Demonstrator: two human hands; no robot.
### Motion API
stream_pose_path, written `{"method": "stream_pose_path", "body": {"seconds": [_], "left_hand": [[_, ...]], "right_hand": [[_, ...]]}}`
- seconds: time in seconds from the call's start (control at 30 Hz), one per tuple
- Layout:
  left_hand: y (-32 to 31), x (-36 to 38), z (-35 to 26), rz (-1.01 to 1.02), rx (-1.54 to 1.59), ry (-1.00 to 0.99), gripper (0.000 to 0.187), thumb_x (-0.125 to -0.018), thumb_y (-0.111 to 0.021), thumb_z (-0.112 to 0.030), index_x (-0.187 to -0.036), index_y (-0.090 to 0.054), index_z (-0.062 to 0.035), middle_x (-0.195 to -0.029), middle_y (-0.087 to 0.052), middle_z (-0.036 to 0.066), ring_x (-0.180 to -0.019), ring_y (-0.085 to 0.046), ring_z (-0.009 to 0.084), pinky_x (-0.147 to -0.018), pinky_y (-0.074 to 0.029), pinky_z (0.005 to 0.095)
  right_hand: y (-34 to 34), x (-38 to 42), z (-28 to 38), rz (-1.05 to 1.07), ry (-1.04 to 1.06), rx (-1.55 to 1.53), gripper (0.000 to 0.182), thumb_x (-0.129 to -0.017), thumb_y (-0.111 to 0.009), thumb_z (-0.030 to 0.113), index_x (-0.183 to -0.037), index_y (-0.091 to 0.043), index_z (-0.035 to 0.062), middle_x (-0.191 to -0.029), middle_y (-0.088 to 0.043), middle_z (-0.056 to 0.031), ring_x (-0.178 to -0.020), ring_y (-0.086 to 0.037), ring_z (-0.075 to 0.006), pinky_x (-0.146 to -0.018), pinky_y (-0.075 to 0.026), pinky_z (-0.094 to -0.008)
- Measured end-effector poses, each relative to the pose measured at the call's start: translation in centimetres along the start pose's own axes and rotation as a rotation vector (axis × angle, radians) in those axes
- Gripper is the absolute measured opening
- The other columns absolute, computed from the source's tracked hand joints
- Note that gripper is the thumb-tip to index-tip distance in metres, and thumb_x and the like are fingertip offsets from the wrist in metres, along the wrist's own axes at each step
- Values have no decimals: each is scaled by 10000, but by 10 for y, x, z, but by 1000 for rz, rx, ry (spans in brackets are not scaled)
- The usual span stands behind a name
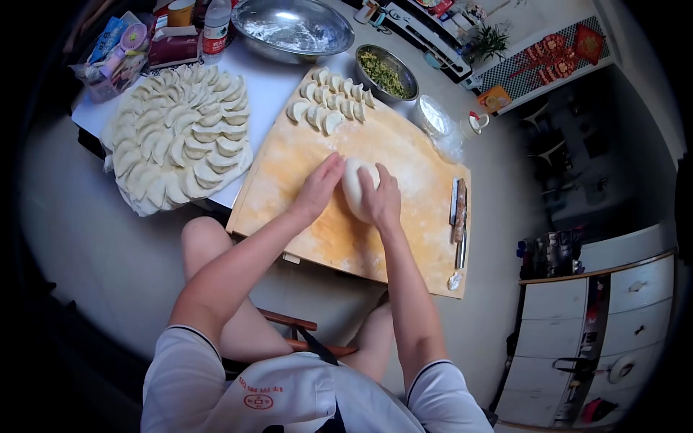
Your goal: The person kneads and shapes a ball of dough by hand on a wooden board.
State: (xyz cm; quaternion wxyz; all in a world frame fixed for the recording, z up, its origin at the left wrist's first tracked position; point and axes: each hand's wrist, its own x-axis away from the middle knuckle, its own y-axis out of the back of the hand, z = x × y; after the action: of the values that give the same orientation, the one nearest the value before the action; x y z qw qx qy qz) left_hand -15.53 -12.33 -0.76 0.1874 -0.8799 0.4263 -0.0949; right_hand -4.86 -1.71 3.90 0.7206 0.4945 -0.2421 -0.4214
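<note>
A smooth white lump of dough (pixel 353 189) sits on the floured wooden board (pixel 289 184), right in front of me. My right hand (pixel 383 200) is wrapped over its right side, thumb and fingers bent around it. On the other side, my left hand (pixel 318 190) has its fingers stretched out, fingertips close to the dough's left edge. Rows of folded dumplings (pixel 332 121) rest at the board's far end. At the board's right edge lie a knife (pixel 460 249) and a rolling pin (pixel 460 209), side by side.
Many dumplings (pixel 177 137) cover a round tray at the left. Behind the board stand a large metal basin (pixel 292 43) and a bowl of green filling (pixel 388 72). A plastic bag (pixel 440 123) is by the far right corner; a bottle (pixel 216 32) stands at the back left.
</note>
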Motion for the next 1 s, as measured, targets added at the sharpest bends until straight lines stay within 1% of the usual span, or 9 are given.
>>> {"method": "stream_pose_path", "body": {"seconds": [0.13,0.23,0.33,0.37,0.47,0.57,0.77,0.87,1.0], "left_hand": [[1,-3,28,86,-202,-22,657,-1026,-484,-413,-1459,-357,66,-1476,-437,179,-1376,-393,219,-1145,-289,313],[-4,1,16,65,-124,14,649,-1027,-481,-416,-1454,-371,60,-1481,-432,180,-1384,-383,225,-1142,-294,320],[0,7,-2,28,-94,34,642,-1027,-478,-417,-1450,-384,56,-1471,-445,183,-1378,-393,226,-1138,-300,318],[1,8,-4,22,-92,37,638,-1027,-477,-417,-1448,-388,55,-1466,-450,185,-1376,-396,227,-1136,-302,317],[-3,12,-6,20,-1,73,626,-1029,-477,-407,-1444,-397,54,-1449,-470,183,-1363,-415,223,-1131,-306,309],[-4,11,4,-20,-24,-23,678,-1004,-508,-445,-1420,-406,81,-1397,-508,204,-1297,-479,249,-1085,-366,326],[5,5,5,-14,-135,-46,677,-1009,-500,-441,-1423,-394,85,-1422,-486,221,-1323,-459,254,-1107,-339,332],[2,8,1,1,-94,-31,700,-1007,-498,-452,-1441,-365,81,-1439,-461,235,-1343,-437,269,-1116,-326,335],[-12,19,15,93,-134,-94,739,-1002,-489,-475,-1470,-315,69,-1480,-394,259,-1386,-382,306,-1137,-295,347]], "right_hand": [[32,59,10,102,-58,-38,732,-893,-601,548,-1371,-489,6,-1184,-571,-292,-1099,-570,-444,-961,-450,-473],[49,105,11,241,-112,-292,698,-879,-678,438,-1342,-481,-47,-1158,-563,-272,-1125,-550,-423,-954,-451,-456],[62,123,14,-48,144,-8,648,-861,-721,333,-1318,-486,-63,-1198,-539,-247,-1167,-520,-398,-965,-432,-437],[51,119,5,-219,340,42,643,-844,-713,368,-1318,-504,-14,-1250,-516,-234,-1176,-495,-388,-966,-407,-466],[9,93,23,-360,605,271,606,-833,-684,444,-1294,-560,70,-1289,-508,-232,-1172,-492,-391,-964,-392,-494],[-26,50,13,-355,586,279,551,-833,-635,506,-1258,-613,155,-1340,-501,-205,-1191,-489,-400,-961,-398,-540],[-2,-22,22,53,24,-69,530,-883,-557,546,-1245,-655,172,-1255,-594,-205,-1135,-559,-401,-964,-438,-487],[-9,-31,-1,-6,-31,-257,544,-917,-507,565,-1240,-659,154,-1221,-608,-240,-1109,-573,-416,-982,-433,-449],[-5,2,-16,-78,112,-221,606,-938,-540,505,-1318,-572,34,-1229,-583,-280,-1179,-530,-426,-1010,-410,-459]]}}
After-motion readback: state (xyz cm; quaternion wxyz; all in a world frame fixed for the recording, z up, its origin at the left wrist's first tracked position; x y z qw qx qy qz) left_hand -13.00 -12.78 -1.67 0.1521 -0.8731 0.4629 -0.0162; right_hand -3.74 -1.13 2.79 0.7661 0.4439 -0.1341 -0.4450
